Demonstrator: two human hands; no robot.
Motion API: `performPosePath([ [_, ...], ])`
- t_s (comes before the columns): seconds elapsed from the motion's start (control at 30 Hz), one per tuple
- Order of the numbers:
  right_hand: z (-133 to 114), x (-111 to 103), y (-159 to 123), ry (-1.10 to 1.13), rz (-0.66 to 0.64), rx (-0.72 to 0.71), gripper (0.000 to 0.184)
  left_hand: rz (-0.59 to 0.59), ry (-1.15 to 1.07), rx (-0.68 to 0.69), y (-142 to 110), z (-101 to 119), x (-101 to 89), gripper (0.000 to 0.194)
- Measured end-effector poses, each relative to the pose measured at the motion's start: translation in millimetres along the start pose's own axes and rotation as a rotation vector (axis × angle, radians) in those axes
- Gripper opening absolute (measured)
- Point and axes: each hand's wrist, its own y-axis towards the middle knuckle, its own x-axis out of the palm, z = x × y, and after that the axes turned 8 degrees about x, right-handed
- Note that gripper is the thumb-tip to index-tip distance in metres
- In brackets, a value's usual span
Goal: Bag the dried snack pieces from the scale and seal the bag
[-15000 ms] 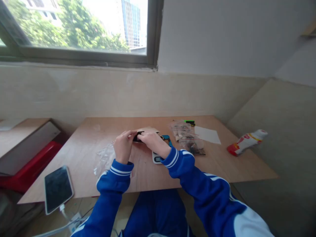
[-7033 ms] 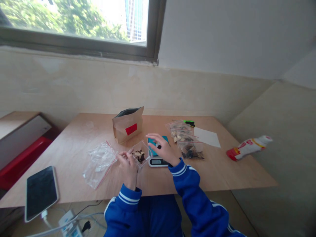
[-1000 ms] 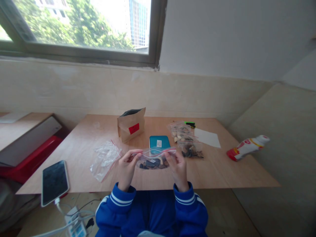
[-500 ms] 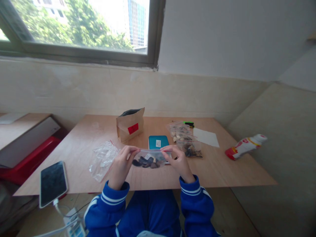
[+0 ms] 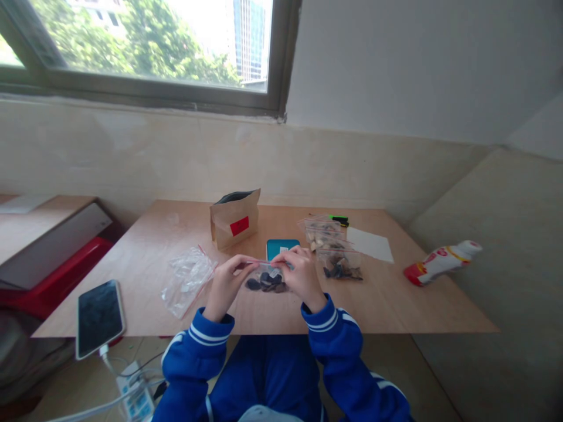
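Between my hands is a clear zip-lock bag (image 5: 266,282) with dark, flat pieces inside. My left hand (image 5: 229,282) pinches its top edge at the left corner. Fingers of my right hand (image 5: 301,274) press together on the same edge, right of the middle. Just beyond the bag lies a teal-topped device (image 5: 280,246) with a white label, partly hidden by my right hand. Crumpled clear plastic bags (image 5: 187,280) lie to the left of my left hand. Several filled zip-lock bags (image 5: 341,266) are on the table to the right of my right hand.
A brown paper pouch (image 5: 235,221) with a red label stands open at the back. White paper (image 5: 370,244), a black and green pen-like item (image 5: 338,220) and a red-and-white bottle (image 5: 442,262) are at the right. A cabled tablet (image 5: 100,319) overhangs the left front edge.
My right hand has moved left along the bag's top edge, from the right corner toward the middle. My left hand keeps its pinch at the left corner. The view has shifted slightly.
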Motion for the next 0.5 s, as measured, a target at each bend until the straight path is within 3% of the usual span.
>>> performPosePath([
  [0.17,-5,4,-3,0.017,-0.059,-0.013,0.007,0.133,-0.101,-0.098,-5,-5,7.7,0.019],
  [0.3,-8,8,-3,0.079,-0.123,-0.064,0.006,0.092,-0.145,-0.101,-6,-3,10.2,0.019],
  [0.5,-8,15,4,0.074,-0.103,-0.042,0.012,0.088,-0.039,-0.052,-3,-3,11.0,0.016],
])
